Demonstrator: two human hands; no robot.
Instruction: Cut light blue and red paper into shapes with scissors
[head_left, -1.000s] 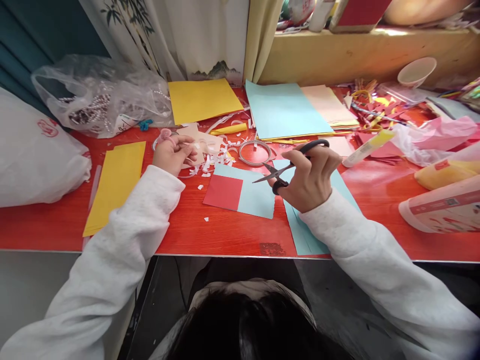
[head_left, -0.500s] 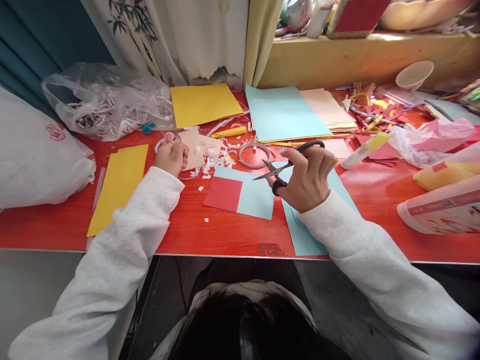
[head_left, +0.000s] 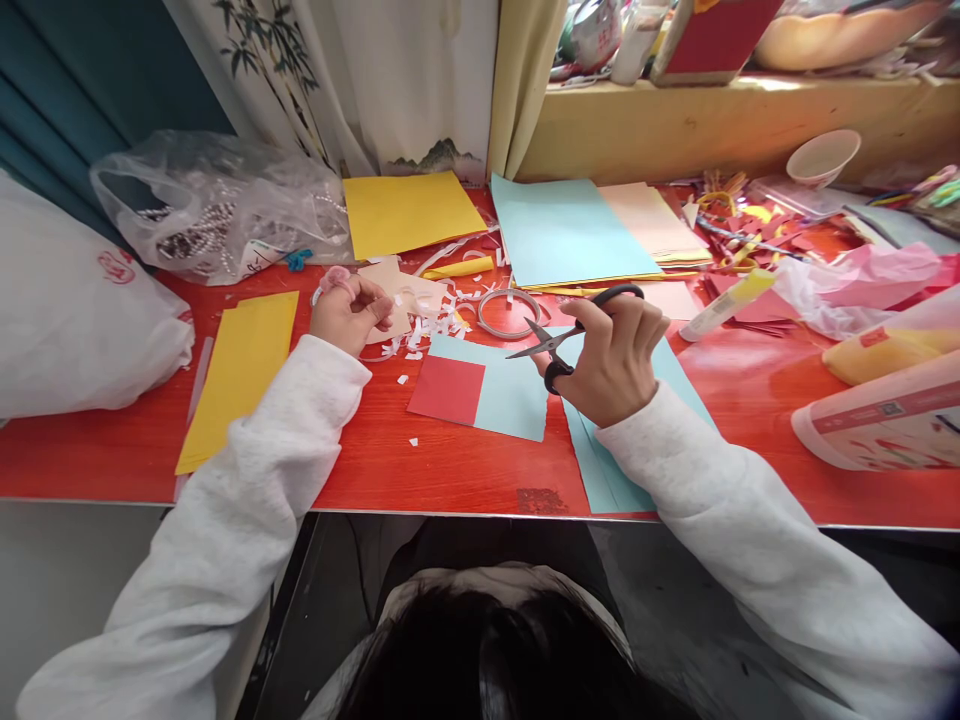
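My right hand [head_left: 626,350] grips a pair of scissors [head_left: 551,345] with black handles, blades parted and pointing left over the light blue paper piece [head_left: 514,398]. A red paper square [head_left: 448,388] lies on that piece's left half. Under my right hand and wrist are more light blue sheets [head_left: 611,480]. My left hand [head_left: 346,318] is at the peach paper pieces [head_left: 401,298], fingers curled with thumb and fingertips close together; whatever they hold is hidden. A fluffy pink thing [head_left: 334,279] shows behind its knuckles. White paper scraps [head_left: 450,320] and a tape roll [head_left: 510,313] lie between my hands.
Yellow strips [head_left: 240,380] lie left, near a white plastic bag [head_left: 82,310] and a clear bag of beads [head_left: 217,215]. Yellow [head_left: 409,215] and light blue sheets [head_left: 566,230] lie at the back. A glue stick [head_left: 727,305] and a plastic container [head_left: 877,420] are right.
My left hand has loosened from a fist, its thumb and fingers now reaching further right. My right hand holds the scissors almost still.
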